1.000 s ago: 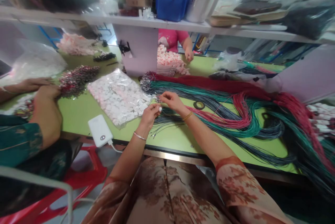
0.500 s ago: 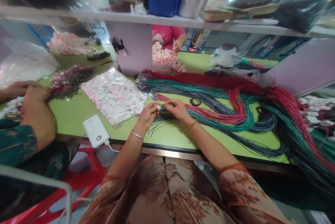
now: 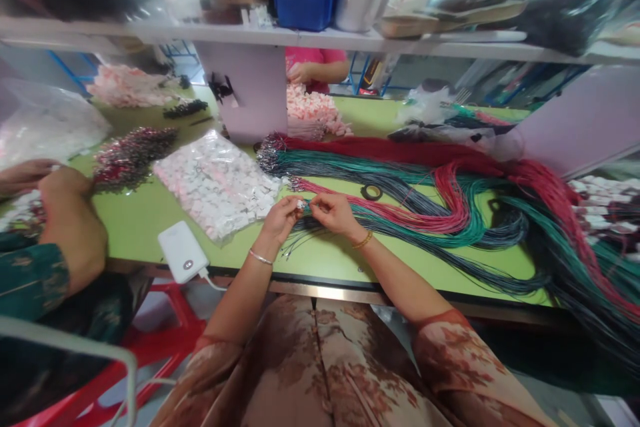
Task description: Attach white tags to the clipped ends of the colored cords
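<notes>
My left hand [image 3: 279, 219] is closed in a pinch on a small white connector [image 3: 300, 204]. Beside it, almost touching, my right hand [image 3: 336, 215] has its fingers pinched at a wire end that looks green; the tip is too small to make out clearly. Under and around both hands run long bundles of red wires [image 3: 400, 212], green wires [image 3: 450, 238] and dark grey wires [image 3: 425, 252]. A clear plastic bag of white connectors [image 3: 217, 187] lies to the left of my left hand.
A white power bank [image 3: 183, 252] with a cable sits by the table's front edge. Behind the wires is a roll of black tape [image 3: 371, 192]. A co-worker's arm [image 3: 73, 214] is at the left; another person [image 3: 317, 67] works across the table. A shelf [image 3: 310, 39] spans above.
My hands stay close together, the right fingers shifting slightly at the connector. Across the table, the other person's hand has moved left and up. The whole view has shifted a little.
</notes>
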Available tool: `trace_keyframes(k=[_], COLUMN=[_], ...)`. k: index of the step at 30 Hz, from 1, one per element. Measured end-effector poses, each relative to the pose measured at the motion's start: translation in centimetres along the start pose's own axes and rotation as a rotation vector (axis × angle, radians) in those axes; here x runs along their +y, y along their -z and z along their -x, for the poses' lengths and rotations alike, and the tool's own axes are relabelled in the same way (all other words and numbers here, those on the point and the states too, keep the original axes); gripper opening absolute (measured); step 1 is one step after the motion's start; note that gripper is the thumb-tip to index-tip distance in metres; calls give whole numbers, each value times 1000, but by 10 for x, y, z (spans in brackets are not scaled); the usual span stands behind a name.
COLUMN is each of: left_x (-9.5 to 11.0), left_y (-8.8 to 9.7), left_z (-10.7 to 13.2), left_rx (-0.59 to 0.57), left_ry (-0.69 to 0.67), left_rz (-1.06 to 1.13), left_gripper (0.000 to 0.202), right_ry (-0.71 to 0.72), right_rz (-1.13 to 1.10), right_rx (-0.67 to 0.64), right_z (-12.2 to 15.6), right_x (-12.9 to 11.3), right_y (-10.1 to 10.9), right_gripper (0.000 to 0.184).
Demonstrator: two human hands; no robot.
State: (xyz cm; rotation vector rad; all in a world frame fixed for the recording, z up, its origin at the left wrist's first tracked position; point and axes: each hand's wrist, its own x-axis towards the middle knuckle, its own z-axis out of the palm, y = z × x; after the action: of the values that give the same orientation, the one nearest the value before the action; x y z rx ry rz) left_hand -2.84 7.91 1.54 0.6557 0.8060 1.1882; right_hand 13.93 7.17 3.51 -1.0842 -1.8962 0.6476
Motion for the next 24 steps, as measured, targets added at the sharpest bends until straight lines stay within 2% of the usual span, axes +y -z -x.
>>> trace_keyframes(k=[7, 11, 16, 19, 21, 23, 24], left_x=[-5, -4, -6, -2, 3, 6, 6], left_y=[-2, -3, -6, -9, -13, -20, -24], left_z=[1, 1, 2, 5, 13, 27, 35], left_rx=[44, 77, 96, 90, -10, -274, -468], left_ry=[13, -8, -24, -47, -111, -167, -165], left_rz=[-93, -100, -185, -255, -319, -464, -572], left_gripper=[22, 24, 26, 27, 24, 19, 16], right_ry=[80, 46, -20, -46, -88, -118, -107], right_rz=[162, 130, 220, 136, -8, -127, -162], right_rx=[-93, -136, -120, -173, -169, -136, -156], right_z=[0, -1, 0, -2, -7, -10, -11], right_x=[3, 6, 3, 0, -1, -2, -3], right_y=[-3, -3, -8, 2, 17, 31, 35], right_gripper=[18, 16, 21, 23, 25, 27, 27])
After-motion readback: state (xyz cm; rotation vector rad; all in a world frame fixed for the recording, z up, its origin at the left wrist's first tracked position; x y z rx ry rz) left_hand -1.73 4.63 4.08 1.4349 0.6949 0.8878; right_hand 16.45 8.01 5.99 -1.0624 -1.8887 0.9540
